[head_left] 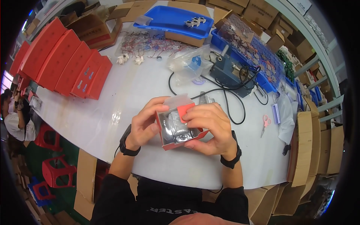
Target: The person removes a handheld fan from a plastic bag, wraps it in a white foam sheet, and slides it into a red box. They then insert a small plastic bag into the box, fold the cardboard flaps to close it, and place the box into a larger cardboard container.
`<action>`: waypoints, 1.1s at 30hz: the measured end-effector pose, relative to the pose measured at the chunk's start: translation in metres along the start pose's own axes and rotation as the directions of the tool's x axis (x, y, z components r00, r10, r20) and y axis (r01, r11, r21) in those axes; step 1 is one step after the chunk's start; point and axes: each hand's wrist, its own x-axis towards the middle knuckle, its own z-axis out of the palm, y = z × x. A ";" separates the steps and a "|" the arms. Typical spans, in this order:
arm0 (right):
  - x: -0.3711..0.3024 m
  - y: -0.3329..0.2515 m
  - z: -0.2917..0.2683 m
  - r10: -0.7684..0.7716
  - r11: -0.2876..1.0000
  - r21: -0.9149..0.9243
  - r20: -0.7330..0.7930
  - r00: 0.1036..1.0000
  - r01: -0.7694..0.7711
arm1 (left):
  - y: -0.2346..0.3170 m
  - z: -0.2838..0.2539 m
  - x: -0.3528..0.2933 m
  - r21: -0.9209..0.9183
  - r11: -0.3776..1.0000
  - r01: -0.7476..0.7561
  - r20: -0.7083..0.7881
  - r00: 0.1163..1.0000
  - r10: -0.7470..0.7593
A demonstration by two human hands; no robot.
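Observation:
A small open red box (168,146) is held between my two hands over the near middle of the white table. Inside it lies a shiny item in clear or silvery wrapping (177,125); its kind cannot be made out. My left hand (144,122) grips the box's left side, thumb toward the near left edge. On the other side, my right hand (210,129) grips the box, its fingers over a red flap or card (184,111) and its thumb at the near right edge. A translucent flap (177,100) stands up at the far edge.
Red boxes (71,63) stand stacked at the left. Beyond my hands are a plastic bag (189,65) and a dark machine (228,73) with looping black cables. Scissors (266,123) lie at the right. Blue trays (157,18) and wired parts (144,45) fill the back.

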 end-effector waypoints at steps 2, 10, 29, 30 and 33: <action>-0.001 0.002 0.000 -0.020 1.000 -0.021 0.014 1.000 0.020 | 0.005 0.001 0.000 0.157 0.987 0.026 -0.008 1.000 -0.025; -0.010 0.007 -0.001 -0.021 1.000 -0.009 0.063 0.998 0.021 | 0.007 0.010 0.006 0.226 0.973 0.056 0.005 0.998 -0.059; 0.001 -0.018 -0.015 0.064 0.997 -0.052 0.176 0.982 -0.055 | -0.013 0.014 0.004 -0.125 0.987 -0.101 0.066 0.992 0.110; 0.000 -0.017 -0.015 0.065 0.996 -0.065 0.104 0.992 -0.059 | -0.013 0.015 0.003 -0.143 0.982 -0.124 0.055 0.990 0.133; -0.006 -0.011 -0.015 0.112 0.990 -0.087 -0.008 0.994 -0.113 | -0.003 0.012 0.005 -0.041 0.998 -0.057 0.060 0.996 0.060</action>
